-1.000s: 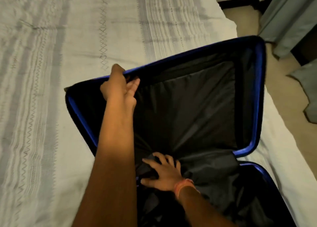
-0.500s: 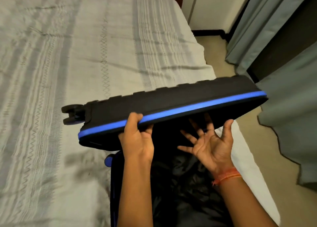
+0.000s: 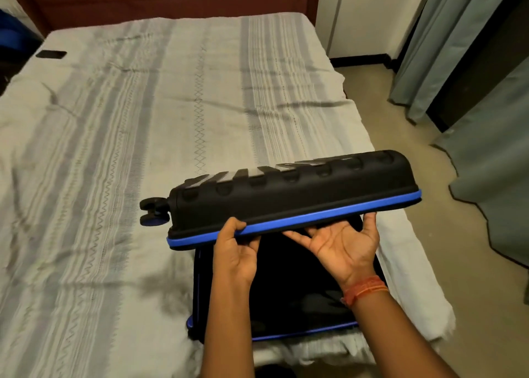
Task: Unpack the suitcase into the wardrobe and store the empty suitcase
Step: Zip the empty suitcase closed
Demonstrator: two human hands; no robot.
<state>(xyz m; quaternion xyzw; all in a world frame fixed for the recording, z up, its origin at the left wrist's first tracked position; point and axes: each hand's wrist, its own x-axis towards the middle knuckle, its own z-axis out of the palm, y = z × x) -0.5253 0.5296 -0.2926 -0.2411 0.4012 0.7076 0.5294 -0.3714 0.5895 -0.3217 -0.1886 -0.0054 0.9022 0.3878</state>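
left hand (image 3: 235, 252) grips ribbed suitcase lid (image 3: 300, 196)

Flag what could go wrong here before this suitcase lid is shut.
1. Pinch: the right hand lies open under the lid, its fingers in the gap above the base; lowering the lid could trap them.
2. Slip: only the left hand grips the lid's blue rim, so it might drop.
3. Fall: the base lies at the near edge of the bed and could slide off.

black blue-trimmed suitcase (image 3: 292, 197) on bed, lid half-raised
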